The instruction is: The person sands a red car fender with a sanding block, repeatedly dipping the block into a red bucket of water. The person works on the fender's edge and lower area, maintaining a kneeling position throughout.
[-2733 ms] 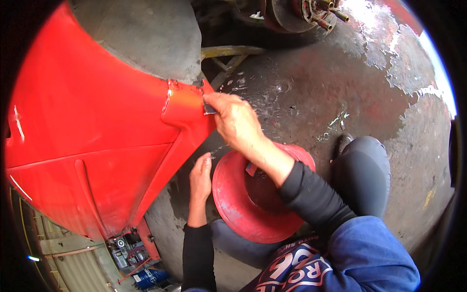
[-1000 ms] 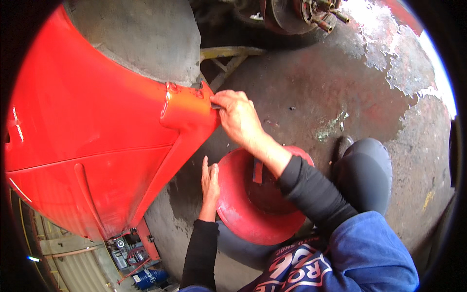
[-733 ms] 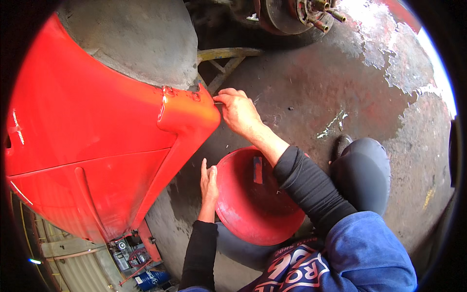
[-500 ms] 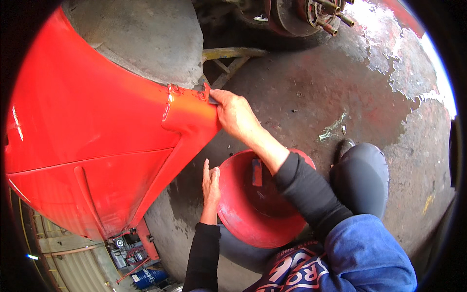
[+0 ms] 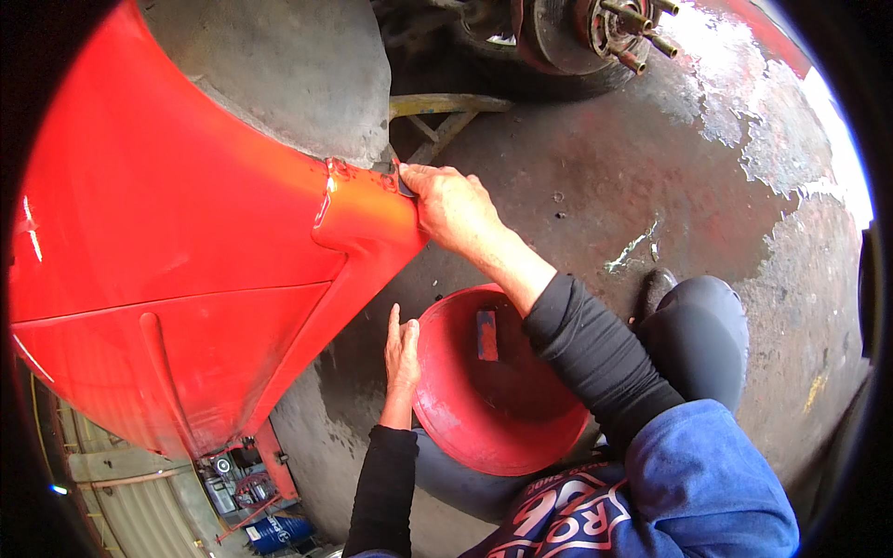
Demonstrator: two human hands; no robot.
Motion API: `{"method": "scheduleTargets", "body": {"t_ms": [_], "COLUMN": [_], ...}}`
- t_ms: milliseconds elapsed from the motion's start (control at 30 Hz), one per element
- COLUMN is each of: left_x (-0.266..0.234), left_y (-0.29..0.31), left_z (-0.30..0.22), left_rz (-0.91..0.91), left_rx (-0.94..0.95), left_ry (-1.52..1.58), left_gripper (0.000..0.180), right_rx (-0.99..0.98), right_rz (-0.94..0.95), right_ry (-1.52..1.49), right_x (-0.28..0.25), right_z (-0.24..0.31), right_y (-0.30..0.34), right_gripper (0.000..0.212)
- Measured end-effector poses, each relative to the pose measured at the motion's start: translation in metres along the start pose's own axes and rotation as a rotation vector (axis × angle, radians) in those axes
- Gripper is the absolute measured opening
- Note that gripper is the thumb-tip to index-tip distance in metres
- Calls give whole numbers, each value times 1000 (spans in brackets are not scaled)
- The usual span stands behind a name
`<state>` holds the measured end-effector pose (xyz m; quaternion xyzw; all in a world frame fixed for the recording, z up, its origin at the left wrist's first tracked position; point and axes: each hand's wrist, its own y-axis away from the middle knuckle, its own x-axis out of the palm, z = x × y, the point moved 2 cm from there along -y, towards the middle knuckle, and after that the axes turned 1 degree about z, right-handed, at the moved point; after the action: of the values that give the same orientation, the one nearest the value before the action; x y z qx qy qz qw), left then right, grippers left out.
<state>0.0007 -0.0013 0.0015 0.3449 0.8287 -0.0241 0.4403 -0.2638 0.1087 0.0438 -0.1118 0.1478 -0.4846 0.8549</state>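
My right hand (image 5: 458, 209) is closed at the end of a glossy red car body panel (image 5: 214, 242), its fingers pressed against the corner. A thin dark grey piece (image 5: 406, 187) shows between the fingers and the panel's edge; most of it is hidden. Close to the left rim of a round red basin (image 5: 502, 418) is my left hand (image 5: 402, 358), index finger stretched out and palm against the basin's side. Inside the basin lies a small blue and red block (image 5: 486, 336). The panel's end has rough, chipped patches (image 5: 339, 170) near my right hand.
A rusty wheel hub with long studs (image 5: 623, 28) stands at the top, beside a yellowish metal stand (image 5: 451, 104). The concrete floor (image 5: 595, 167) is stained and peeling. My bent knee (image 5: 698, 325) is right of the basin. A blue container (image 5: 279, 532) and machinery are at lower left.
My right hand has shifted slightly at the panel's corner, its knuckles more bent. My left hand stays by the basin. The whole view has moved a little.
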Motion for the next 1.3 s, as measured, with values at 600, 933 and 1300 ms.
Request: {"method": "scheduleTargets", "body": {"t_ms": [600, 933, 1300], "left_x": [2, 1, 0], "left_y": [-4, 0, 1], "left_z": [9, -9, -10], "left_rz": [-58, 1, -32], "left_rx": [195, 110, 170], "left_ry": [-7, 31, 31], "left_gripper": [68, 70, 75], "right_rx": [-9, -227, -181], "right_rz": [-74, -160, -6], "right_ry": [78, 94, 262], "right_x": [-27, -25, -32], "right_z": [71, 75, 64], "right_y": [-4, -3, -14], "right_gripper": [35, 25, 24]}}
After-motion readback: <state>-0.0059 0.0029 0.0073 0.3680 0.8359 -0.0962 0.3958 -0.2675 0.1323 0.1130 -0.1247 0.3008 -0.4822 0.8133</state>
